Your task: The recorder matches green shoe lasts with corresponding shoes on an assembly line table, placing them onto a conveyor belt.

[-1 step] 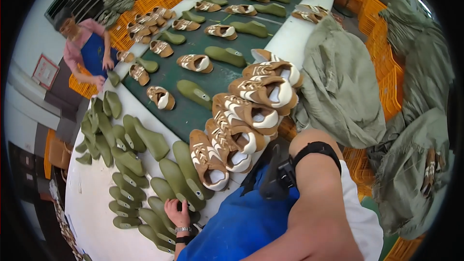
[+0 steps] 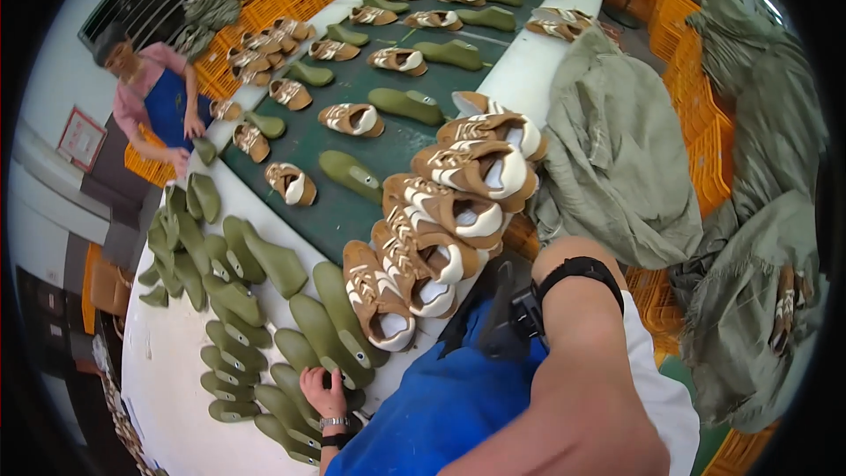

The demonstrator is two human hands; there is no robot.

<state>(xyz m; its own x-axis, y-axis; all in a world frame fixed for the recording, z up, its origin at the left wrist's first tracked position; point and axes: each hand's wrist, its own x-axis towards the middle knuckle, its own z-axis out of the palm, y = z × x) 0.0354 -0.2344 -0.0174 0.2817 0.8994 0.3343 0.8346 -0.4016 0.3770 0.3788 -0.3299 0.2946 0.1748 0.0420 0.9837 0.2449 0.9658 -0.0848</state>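
Note:
Low in the picture, my left hand (image 2: 324, 392), with a metal watch and a black band at the wrist, is among green shoe lasts. Its fingers are bent around the end of a green shoe last (image 2: 295, 388), which it partly covers. My right arm is bent at the right, a black strap round it with a black device attached. Of my right hand (image 2: 571, 249) only the rounded back shows beyond the strap; its fingers are hidden. Brown and white sneakers (image 2: 379, 295) stand packed in a row between my arms.
More green lasts (image 2: 233, 300) crowd the white tabletop (image 2: 167, 388). A green conveyor belt (image 2: 300, 137) carries sneakers and lasts in rows. A co-worker in a blue apron (image 2: 167, 110) stands far left. Grey-green cloth (image 2: 617, 167) and orange crates (image 2: 705, 159) line the right.
The whole view has shifted very slightly. My left hand stays at the same lasts, and my right arm has hardly moved.

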